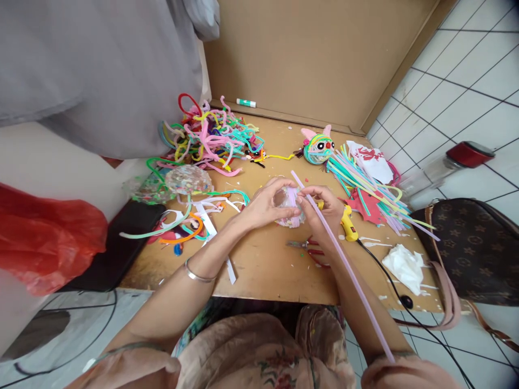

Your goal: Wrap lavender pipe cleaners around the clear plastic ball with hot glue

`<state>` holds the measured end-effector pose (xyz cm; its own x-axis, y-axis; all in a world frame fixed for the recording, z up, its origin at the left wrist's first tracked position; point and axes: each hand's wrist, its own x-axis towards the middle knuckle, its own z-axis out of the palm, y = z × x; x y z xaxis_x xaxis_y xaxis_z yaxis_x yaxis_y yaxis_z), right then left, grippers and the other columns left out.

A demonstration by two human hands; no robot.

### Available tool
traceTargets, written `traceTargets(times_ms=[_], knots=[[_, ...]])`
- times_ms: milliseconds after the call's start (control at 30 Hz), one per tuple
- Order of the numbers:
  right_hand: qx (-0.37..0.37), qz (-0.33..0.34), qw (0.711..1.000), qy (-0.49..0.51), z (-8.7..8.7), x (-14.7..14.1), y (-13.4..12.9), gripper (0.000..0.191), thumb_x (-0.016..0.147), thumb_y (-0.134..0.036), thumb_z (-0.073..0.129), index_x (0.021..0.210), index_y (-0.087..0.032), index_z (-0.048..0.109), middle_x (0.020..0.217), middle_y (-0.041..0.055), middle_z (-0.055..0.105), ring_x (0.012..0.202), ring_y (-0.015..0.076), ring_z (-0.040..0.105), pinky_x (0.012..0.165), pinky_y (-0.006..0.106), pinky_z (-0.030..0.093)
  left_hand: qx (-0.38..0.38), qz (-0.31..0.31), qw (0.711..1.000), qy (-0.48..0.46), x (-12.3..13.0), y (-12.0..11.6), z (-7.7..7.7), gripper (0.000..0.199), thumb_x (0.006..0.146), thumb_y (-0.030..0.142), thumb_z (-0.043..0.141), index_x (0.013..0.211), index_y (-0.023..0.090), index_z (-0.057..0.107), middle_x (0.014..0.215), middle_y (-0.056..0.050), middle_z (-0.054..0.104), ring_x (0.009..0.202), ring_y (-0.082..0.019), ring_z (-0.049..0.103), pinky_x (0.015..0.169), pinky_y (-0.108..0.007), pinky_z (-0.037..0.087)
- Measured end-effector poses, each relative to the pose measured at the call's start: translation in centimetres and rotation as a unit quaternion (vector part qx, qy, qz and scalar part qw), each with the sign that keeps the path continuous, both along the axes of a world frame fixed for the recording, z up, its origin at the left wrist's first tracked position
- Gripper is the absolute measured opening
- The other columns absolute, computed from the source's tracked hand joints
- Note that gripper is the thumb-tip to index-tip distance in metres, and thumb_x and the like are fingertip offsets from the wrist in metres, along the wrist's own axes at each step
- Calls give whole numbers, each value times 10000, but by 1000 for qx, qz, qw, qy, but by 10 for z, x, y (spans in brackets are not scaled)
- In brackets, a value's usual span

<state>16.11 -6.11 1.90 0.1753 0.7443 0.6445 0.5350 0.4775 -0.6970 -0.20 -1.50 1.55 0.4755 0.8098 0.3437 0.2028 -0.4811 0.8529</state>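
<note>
My left hand [267,205] is closed around the side of a small clear rounded form [290,220] with lilac strips across its top. In my right hand [324,208] a long lilac pipe cleaner [352,275] is pinched between thumb and fingers. Its short end sticks up past the fingers, and the long end trails down over my right forearm. The fingertips of both hands meet near the form, partly covering it. Below them lie red-handled pliers [302,245], partly behind my right wrist. A yellow hot glue gun [348,224] rests just right of that hand.
A tangled heap of coloured pipe cleaners [214,135] lies at the back left, near a glue stick [246,102]. A decorated animal-faced ball [318,147] and straight pipe cleaners [365,189] are back right. A crumpled tissue [404,268], black cord [381,270] and brown bag [470,248] are at right.
</note>
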Motion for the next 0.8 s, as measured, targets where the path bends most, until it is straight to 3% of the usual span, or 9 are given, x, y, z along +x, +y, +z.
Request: traceTargets(times_ms=[300,800], knots=[[1,-8,1000,-12,1,-1,-1,45,786,-251,644,831,-247,649,778,-12,678,744,166,610,720,321,501,42,-26,998,-26,1,1,-1,436,746,364,757,1122,211,597,1197,-85,585,1148,-238,543,996,-348,415],[43,20,998,-32,0,0,2,67,796,-217,655,855,-245,643,771,-16,679,787,171,609,738,325,489,72,-33,996,-38,3,4,-6,374,760,330,750,1077,213,588,1162,-74,591,1109,-231,553,978,-369,424]])
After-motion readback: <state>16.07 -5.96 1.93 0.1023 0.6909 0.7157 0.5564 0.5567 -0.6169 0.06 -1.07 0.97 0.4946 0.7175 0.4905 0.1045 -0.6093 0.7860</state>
